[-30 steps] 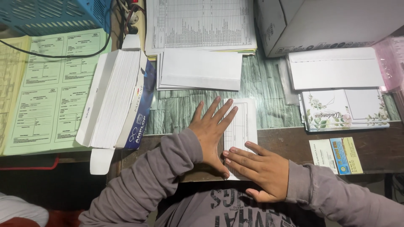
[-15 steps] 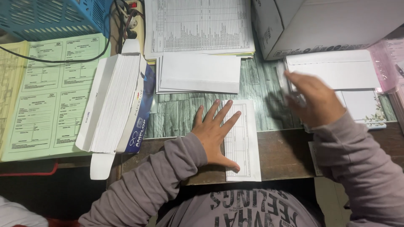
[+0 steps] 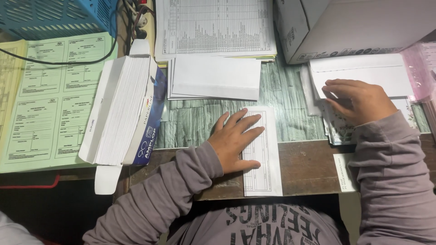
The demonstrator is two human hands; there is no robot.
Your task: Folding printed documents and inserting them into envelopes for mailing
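My left hand (image 3: 236, 141) lies flat, fingers spread, on a narrow folded printed form (image 3: 264, 156) at the desk's front edge. Off to the right, my right hand (image 3: 359, 100) rests on a pile of stationery. Its bent fingertips touch the lower left corner of a white envelope (image 3: 363, 70), which lies on top of floral cards (image 3: 338, 129). The thumb is hidden, so a grip does not show. Grey sleeves cover both arms.
An open blue-and-white box of envelopes (image 3: 127, 109) lies left of the form, with green forms (image 3: 50, 100) and a blue basket (image 3: 54, 13) beyond. Behind are white folded sheets (image 3: 215, 77), printed tables (image 3: 215, 27), a white carton (image 3: 359, 25), a pink packet (image 3: 422, 68) and a small card (image 3: 345, 178).
My right hand left the form, swung out to the right and came down on the envelope pile. My left hand stayed on the form and its fingers turned slightly rightwards.
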